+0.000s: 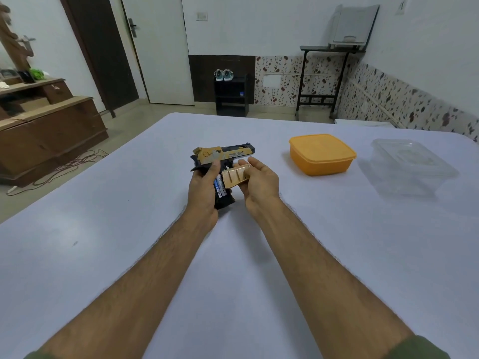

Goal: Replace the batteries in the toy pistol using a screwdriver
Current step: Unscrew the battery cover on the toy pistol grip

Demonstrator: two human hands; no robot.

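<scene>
Above the table (pixel 129 255), your left hand (pixel 202 187) grips the toy pistol (pixel 223 154) steady, exposing the batteries (pixel 220 187), while your right hand (pixel 259 185) pinches the cover (pixel 234 175) aside.

Toy pistol (pixel 223 154), gold slide over a dark navy frame, was held just above the white table (pixel 129 255), barrel pointing right and grip angled down toward the camera. Its grip compartment stood open, blue-and-white batteries (pixel 220 187) showing inside. A tan ribbed cover (pixel 236 176) sat tilted against the grip's right side, partly over the batteries, not seated flush.
</scene>
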